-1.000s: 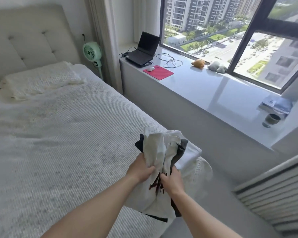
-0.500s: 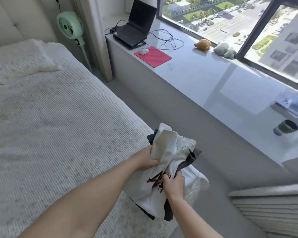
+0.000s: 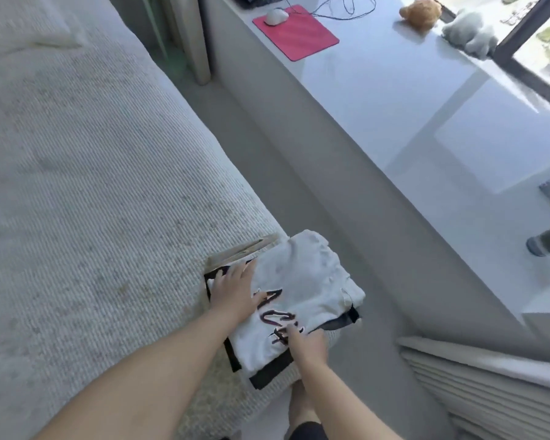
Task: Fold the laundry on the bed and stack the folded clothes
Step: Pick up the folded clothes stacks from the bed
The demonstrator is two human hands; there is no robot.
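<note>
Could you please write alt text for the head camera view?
Both hands, left hand and right hand, press a folded white garment with dark lettering onto a stack at the corner of the bed. A pink mouse pad lies on the window ledge.

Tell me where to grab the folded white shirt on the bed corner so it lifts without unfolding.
Take the folded white shirt by its two short sides, from left and right, fingers slid under the dark layer beneath it. It lies flat at the bed corner, so a top pinch would likely peel off one layer. The left hand already rests flat at one side.
</note>
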